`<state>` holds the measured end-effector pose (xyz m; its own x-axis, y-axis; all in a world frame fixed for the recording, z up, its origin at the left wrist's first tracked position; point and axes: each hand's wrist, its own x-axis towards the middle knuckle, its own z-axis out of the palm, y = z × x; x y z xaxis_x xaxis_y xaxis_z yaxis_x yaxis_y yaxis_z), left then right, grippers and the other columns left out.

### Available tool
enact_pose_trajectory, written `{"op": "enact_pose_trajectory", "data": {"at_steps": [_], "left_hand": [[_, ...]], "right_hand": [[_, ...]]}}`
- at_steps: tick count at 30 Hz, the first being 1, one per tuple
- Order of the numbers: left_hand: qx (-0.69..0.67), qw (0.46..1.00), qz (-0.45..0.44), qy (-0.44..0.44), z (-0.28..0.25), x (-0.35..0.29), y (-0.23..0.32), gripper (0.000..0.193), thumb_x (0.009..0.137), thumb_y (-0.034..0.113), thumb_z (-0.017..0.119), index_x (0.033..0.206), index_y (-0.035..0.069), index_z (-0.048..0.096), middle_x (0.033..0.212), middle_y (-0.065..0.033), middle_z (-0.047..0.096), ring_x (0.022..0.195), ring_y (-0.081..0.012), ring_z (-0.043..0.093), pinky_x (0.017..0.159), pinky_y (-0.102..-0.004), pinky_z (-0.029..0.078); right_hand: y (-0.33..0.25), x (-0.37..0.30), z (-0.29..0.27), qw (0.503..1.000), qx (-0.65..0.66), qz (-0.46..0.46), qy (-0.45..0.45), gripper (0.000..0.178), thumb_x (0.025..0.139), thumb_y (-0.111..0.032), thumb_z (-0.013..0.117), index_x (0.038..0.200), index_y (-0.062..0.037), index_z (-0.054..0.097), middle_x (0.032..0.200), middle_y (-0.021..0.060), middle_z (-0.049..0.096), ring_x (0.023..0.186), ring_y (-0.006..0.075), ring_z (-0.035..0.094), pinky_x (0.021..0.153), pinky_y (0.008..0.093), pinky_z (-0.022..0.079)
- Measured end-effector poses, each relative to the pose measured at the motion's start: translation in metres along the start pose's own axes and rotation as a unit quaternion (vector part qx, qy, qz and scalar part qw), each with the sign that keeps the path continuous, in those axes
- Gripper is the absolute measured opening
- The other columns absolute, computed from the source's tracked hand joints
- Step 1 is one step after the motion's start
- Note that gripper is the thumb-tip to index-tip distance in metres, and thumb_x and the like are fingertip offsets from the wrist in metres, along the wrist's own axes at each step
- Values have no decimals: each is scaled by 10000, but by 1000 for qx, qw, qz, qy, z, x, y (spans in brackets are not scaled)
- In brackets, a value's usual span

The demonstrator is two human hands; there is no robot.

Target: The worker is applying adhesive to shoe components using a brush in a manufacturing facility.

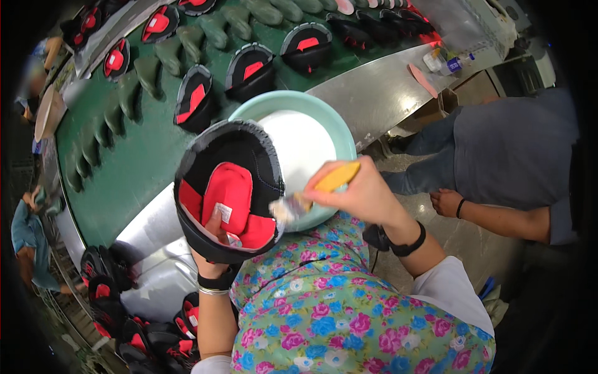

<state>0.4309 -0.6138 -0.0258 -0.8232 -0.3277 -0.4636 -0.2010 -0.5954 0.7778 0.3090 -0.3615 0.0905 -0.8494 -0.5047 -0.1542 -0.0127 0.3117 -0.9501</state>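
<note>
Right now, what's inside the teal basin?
White, liquid-looking fill in the teal basin. It hides the bottom. The black-and-red shoe upper covers the left part; brush and right grip cover some of the near side. Can't see behind those.

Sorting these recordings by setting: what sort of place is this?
Likely a shoe workshop: rows of green foot-shaped forms and black-and-red shoe uppers on a long green surface.

Grey-shirted co-worker (514,162); blue-labelled bottle (453,65)

White sleeves (458,292), a flowered green apron (349,311), black wristbands (412,247) and a silver bangle (213,290) are worn
</note>
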Motion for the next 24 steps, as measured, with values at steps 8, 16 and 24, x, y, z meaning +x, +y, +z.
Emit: {"op": "enact_pose_trajectory", "data": {"at_steps": [8,16,24], "left_hand": [[-10,993,114,-36,-59,17,-38,310,908,244,595,1143,42,566,1083,-109,627,998,-210,612,893,-355,490],[182,963,30,-197,-3,8,17,279,914,187,552,1138,24,586,990,-98,645,979,-235,616,849,-360,515],[12,971,-144,-189,35,-26,43,369,891,101,540,1250,21,506,1098,-119,622,1033,-256,604,886,-375,508]], "right_hand": [[-5,36,-6,987,-62,-85,122,124,772,-80,740,851,5,697,789,73,705,729,103,650,676,241,508],[-55,46,28,939,4,-296,-173,161,790,-92,708,950,-75,717,887,75,695,809,196,663,742,291,508],[-25,63,31,987,-43,-150,-45,155,759,-148,733,843,-19,712,724,77,694,648,126,650,610,243,499]]}}
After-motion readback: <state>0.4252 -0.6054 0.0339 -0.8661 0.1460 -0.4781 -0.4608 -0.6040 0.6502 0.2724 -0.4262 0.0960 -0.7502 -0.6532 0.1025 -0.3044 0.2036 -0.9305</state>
